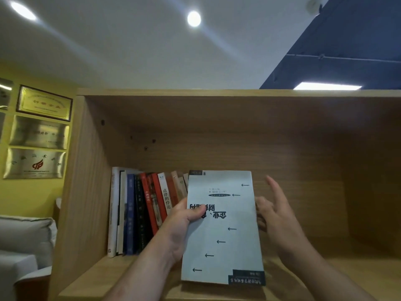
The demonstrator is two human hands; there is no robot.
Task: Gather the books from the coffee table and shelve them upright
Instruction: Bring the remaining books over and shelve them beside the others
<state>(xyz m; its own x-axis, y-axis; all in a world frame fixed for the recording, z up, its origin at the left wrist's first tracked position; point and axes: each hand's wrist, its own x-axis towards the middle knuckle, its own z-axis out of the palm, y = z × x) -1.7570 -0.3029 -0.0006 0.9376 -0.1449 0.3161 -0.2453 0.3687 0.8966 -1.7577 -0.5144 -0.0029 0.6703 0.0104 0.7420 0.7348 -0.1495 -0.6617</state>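
A pale blue-grey book (227,240) with black arrows and upside-down lettering stands upright on the wooden shelf (325,270), its cover facing me. My left hand (180,224) grips its left edge, thumb across the cover. My right hand (275,216) is at the book's right edge, its fingers spread, the index finger pointing up; whether it touches the book is unclear. A row of books (138,211) stands and leans on the shelf to the left, right behind the held book.
The shelf compartment has a wooden left wall (86,192), a top board and bare room on the right. Framed plaques (41,131) hang on the yellow wall at left. A grey sofa (23,242) sits at the lower left.
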